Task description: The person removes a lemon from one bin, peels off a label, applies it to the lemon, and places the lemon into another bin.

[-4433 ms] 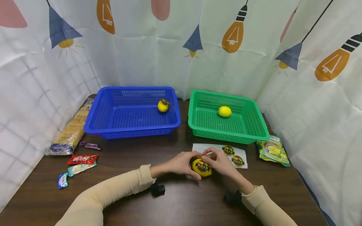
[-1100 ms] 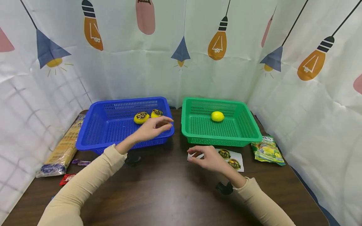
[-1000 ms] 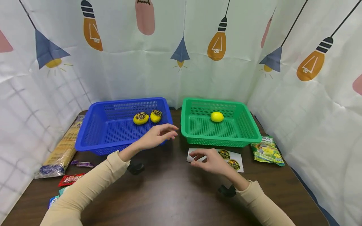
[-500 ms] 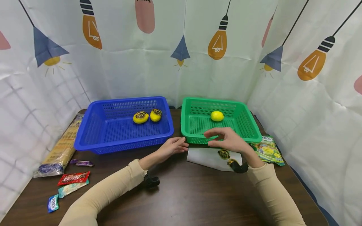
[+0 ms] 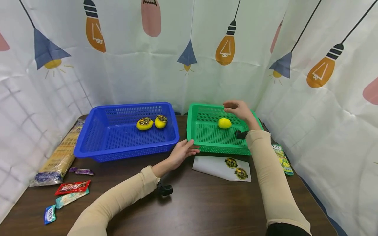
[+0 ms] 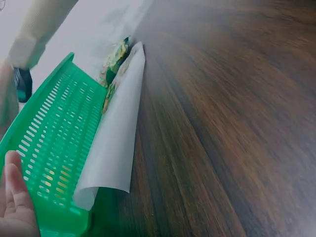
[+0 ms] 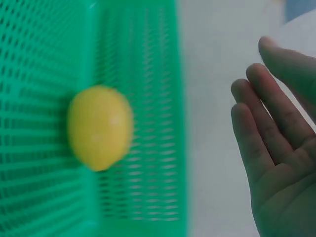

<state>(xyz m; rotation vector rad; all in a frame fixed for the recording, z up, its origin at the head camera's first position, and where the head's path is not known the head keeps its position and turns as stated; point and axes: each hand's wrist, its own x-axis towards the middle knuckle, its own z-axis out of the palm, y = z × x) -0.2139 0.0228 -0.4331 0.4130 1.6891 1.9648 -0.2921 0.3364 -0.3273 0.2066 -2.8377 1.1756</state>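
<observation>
My left hand (image 5: 180, 153) is at the front left corner of the green basket (image 5: 221, 144), fingers extended and touching its wall. In the left wrist view, the fingers (image 6: 19, 197) lie against the basket's slotted side. Above the far right part of that basket is my right hand (image 5: 240, 110), holding nothing. One plain yellow lemon (image 5: 224, 123) lies in the green basket; the right wrist view shows this lemon (image 7: 100, 128) to the side of the spread fingers (image 7: 269, 123). Two lemons with dark labels, one lemon (image 5: 144, 124) beside another lemon (image 5: 160, 121), rest in the blue basket (image 5: 127, 151).
A white sticker sheet (image 5: 211, 166) with two round stickers lies before the green basket, its left end curled. At left are a long noodle-like packet (image 5: 59, 154) and small wrapped sweets (image 5: 72, 187). A green-yellow bag (image 5: 282, 159) lies at right. A patterned curtain (image 5: 133, 72) encloses the table.
A second labelled lemon has joined the blue basket since the oldest frame. My left hand moved from above it to the green basket's corner; my right hand rose from the sticker sheet over the green basket.
</observation>
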